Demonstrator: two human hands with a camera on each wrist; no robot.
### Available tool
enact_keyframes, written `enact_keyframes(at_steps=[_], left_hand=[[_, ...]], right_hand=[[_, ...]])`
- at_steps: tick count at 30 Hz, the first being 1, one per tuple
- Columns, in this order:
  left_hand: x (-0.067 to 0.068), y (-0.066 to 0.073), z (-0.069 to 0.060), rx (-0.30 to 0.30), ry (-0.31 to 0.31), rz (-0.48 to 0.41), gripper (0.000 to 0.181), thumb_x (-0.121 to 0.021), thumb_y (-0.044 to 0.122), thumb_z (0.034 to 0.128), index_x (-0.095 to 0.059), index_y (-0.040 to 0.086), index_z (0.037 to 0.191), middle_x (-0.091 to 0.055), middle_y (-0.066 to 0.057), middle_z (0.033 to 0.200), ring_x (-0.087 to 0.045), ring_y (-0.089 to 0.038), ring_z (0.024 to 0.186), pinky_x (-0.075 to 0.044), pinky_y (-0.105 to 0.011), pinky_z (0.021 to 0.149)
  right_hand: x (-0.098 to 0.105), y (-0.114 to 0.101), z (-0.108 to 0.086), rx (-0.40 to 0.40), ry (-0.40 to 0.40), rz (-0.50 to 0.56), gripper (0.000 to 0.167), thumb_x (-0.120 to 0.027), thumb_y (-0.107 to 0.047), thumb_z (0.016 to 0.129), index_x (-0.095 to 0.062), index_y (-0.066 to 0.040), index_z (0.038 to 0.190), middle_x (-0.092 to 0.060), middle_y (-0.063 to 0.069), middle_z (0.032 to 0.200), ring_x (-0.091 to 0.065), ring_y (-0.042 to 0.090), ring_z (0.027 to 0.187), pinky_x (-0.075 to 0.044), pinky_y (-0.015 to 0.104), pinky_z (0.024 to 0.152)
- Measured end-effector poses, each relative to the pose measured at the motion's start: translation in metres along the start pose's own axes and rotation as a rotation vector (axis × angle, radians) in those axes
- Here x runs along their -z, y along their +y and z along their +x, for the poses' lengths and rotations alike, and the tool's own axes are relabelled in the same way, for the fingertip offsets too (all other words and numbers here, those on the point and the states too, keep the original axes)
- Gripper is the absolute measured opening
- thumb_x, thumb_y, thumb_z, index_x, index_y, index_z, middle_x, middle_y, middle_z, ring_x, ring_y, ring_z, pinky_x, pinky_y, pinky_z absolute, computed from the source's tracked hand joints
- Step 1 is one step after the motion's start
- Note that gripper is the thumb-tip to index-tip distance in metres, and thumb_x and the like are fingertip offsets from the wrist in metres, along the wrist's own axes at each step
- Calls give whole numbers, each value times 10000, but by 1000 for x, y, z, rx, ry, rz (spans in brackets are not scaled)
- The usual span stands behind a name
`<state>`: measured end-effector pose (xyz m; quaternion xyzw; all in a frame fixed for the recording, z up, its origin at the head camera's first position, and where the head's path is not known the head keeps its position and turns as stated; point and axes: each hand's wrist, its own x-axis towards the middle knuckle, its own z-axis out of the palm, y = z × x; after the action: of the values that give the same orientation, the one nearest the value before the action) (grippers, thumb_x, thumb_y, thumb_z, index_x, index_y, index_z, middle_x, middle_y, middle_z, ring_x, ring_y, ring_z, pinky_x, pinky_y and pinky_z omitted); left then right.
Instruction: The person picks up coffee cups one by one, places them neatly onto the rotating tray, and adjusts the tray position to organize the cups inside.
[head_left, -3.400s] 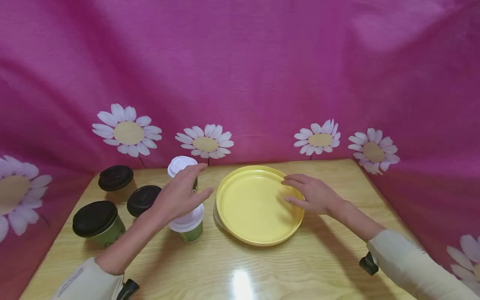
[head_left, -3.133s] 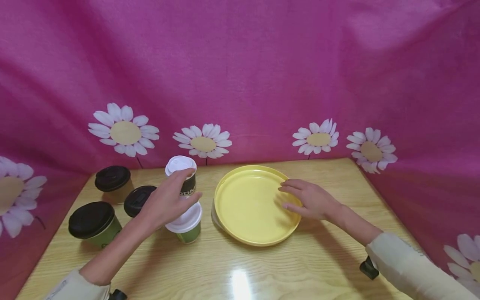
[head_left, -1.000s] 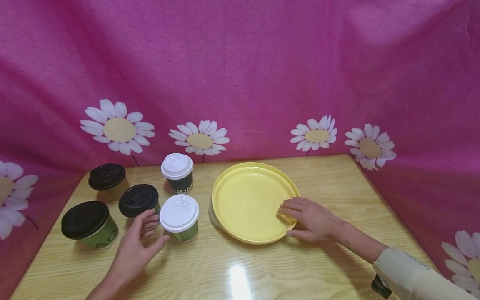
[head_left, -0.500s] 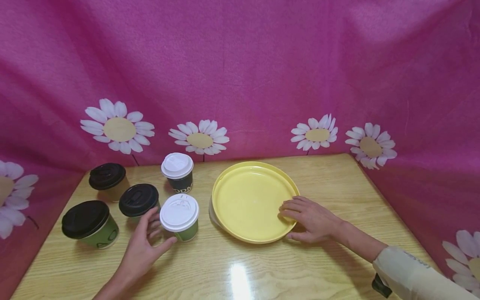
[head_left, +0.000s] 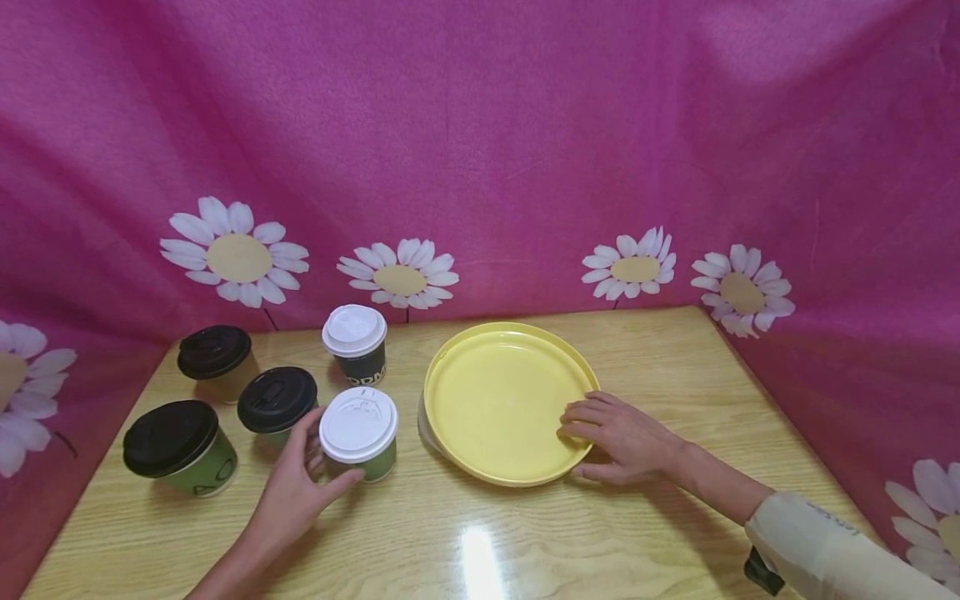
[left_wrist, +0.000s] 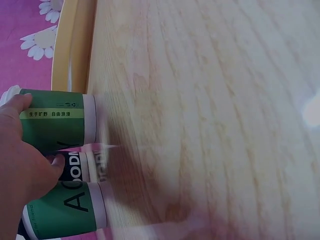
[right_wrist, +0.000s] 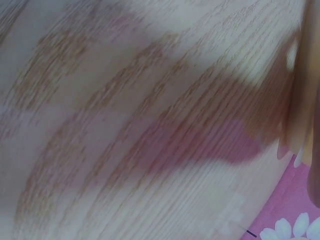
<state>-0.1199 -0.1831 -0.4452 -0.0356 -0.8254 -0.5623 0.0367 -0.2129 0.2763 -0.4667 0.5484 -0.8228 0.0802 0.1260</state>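
Observation:
The left hand (head_left: 288, 500) has its thumb and fingers about a green cup with a white lid (head_left: 359, 427), which stands upright on the table. In the left wrist view the hand (left_wrist: 25, 170) has its thumb against the green cup (left_wrist: 52, 132), with a fingertip on its other side. The right hand (head_left: 626, 437) grips the right rim of a round yellow plate (head_left: 510, 404), fingers over the rim and thumb at its outer side. The right wrist view shows mostly wood grain, with the plate edge and fingers only partly visible at its right border.
A dark cup with a white lid (head_left: 355, 333) stands behind the held one. Left of them are three black-lidded cups: a brown one (head_left: 238, 379) at the back, a green one (head_left: 277, 400) close to the left hand, and another green one (head_left: 206, 471). A pink flowered cloth (head_left: 510, 167) surrounds the table.
The left hand has moved right and slightly away from the camera, and its fingers now reach the white-lidded green cup. The right hand and plate have hardly moved in the last second.

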Motion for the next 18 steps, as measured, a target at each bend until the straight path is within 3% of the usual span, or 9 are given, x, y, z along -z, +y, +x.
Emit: enact_keyframes(at_steps=[3, 7, 11, 18], left_hand=[[-2, -2, 1, -12, 2, -32, 954, -844, 12, 774, -232, -60, 1503, -341, -279, 1502, -387, -396, 1355, -335, -85, 999], [-5, -5, 2, 0, -6, -25, 977, -845, 32, 781, -206, -54, 1516, -315, -285, 1520, -341, -401, 1389, -351, -258, 1086], [-7, -8, 3, 16, -14, -11, 973, -852, 58, 780, -216, -51, 1509, -325, -286, 1509, -313, -407, 1408, -284, -464, 1142], [-9, -9, 6, 36, -15, -50, 938, -854, 68, 774, -248, -40, 1481, -359, -260, 1483, -308, -401, 1415, -243, -512, 1162]], right_hand=[[0, 0, 0, -4, 2, 4, 498, -627, -537, 925, -672, -108, 1175, -658, 37, 1179, -563, 267, 1186, -400, 538, 1048], [-1, 0, 0, -8, -2, 5, 505, -608, -551, 934, -672, -113, 1177, -660, 35, 1181, -563, 265, 1189, -389, 523, 1057], [-2, 0, 0, -3, 0, 5, 502, -605, -549, 936, -673, -112, 1174, -660, 34, 1178, -565, 263, 1182, -394, 522, 1051], [-3, 0, 0, -4, 2, 2, 494, -612, -544, 934, -671, -116, 1173, -656, 29, 1176, -564, 252, 1174, -393, 520, 1043]])
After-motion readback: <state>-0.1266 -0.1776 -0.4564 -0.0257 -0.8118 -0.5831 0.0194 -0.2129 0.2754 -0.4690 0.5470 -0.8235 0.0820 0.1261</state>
